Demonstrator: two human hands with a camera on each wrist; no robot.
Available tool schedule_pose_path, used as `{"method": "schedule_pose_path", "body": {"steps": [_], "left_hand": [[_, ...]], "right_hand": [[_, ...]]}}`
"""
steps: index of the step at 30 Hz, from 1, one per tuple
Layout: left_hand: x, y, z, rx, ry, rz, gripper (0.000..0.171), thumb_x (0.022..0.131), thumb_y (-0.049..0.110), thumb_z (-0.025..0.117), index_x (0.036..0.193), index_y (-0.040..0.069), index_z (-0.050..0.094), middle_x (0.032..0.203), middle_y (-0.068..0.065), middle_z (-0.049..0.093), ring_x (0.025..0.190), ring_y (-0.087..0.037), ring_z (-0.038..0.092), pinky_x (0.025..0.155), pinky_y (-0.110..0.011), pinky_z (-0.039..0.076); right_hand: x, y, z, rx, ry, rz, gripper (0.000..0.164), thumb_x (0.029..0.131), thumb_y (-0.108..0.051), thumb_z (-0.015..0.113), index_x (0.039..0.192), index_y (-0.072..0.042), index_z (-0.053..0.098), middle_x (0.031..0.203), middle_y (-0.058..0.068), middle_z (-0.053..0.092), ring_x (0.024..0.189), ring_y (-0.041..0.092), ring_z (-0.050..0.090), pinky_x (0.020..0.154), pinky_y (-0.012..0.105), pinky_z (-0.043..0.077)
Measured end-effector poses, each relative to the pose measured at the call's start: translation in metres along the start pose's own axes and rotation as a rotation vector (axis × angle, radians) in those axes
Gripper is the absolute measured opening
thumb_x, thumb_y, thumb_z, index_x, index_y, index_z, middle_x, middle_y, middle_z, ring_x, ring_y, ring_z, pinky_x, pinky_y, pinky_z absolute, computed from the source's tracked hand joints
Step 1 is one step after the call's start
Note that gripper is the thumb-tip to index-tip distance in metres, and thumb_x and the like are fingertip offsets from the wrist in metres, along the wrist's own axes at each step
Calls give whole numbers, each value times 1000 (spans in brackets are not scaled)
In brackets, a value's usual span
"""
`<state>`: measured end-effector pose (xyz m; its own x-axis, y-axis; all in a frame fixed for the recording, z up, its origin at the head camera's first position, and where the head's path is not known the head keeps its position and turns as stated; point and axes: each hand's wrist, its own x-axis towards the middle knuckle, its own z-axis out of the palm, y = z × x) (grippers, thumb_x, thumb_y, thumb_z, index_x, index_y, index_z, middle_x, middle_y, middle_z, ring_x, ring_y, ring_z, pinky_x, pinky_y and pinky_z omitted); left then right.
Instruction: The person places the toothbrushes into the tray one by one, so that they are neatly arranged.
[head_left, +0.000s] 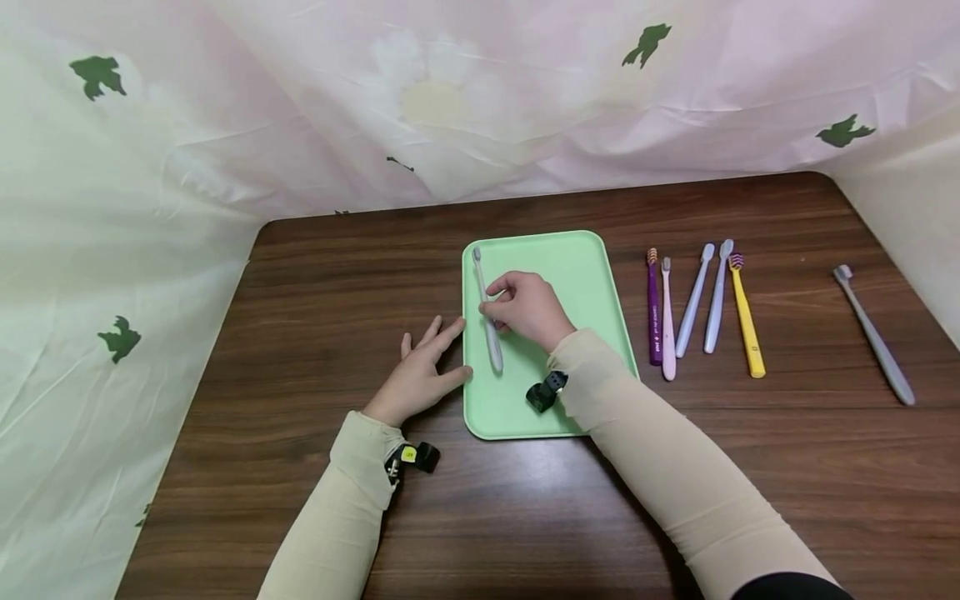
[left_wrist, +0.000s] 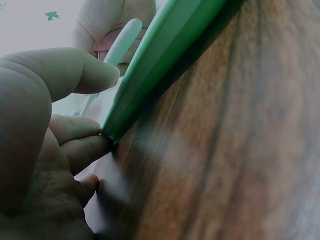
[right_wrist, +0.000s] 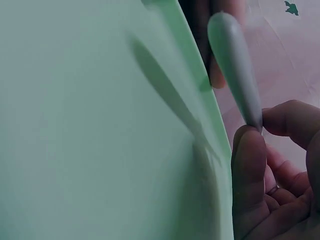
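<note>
Currently, a slim pale-grey toothbrush [head_left: 492, 346] is pinched btwn thumb & finger of the R hand [head_left: 528, 308], handle end raised above the L side of a pale-green, rectangular, rimmed tray [head_left: 562, 262]. Tray's L edge is touched by the L hand [head_left: 416, 379], fingers extended. Six assorted-colour toothbrushes [head_left: 746, 321] are laid farther R on the dark-brown wood-grain table [head_left: 360, 279].

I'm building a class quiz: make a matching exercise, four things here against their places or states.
1. Left hand
2. Right hand
3. Purple toothbrush
4. Yellow toothbrush

A. Just right of two pale blue toothbrushes
B. Touching the left edge of the tray
C. Pinching a grey toothbrush
D. Nearest the tray's right edge

Pairs: 1-B, 2-C, 3-D, 4-A
</note>
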<state>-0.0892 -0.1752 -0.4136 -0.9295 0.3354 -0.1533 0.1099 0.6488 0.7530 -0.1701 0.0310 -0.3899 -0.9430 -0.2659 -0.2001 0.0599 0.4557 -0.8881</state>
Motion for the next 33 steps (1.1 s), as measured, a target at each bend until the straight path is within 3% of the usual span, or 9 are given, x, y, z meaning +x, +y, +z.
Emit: {"method": "schedule_pose_path", "body": {"steps": [14,33], "left_hand": [[0,3,2,15,-6,-5,84,90,33,76,160,23,30,161,0,35,154,-20,8,118,-56,-15],[1,4,0,32,-2,28,86,89,28,77,160,19,29,160,0,35,154,-23,8,117,-59,-14]], "right_hand": [[4,3,12,-24,-27,26,24,89,-21,74,109,-9,68,83,3,74,64,17,70,67,31,55],[7,-2,26,56,-32,25,23,89,-15,74,109,-5,68,86,7,73,62,16,69,62,29,58]]}}
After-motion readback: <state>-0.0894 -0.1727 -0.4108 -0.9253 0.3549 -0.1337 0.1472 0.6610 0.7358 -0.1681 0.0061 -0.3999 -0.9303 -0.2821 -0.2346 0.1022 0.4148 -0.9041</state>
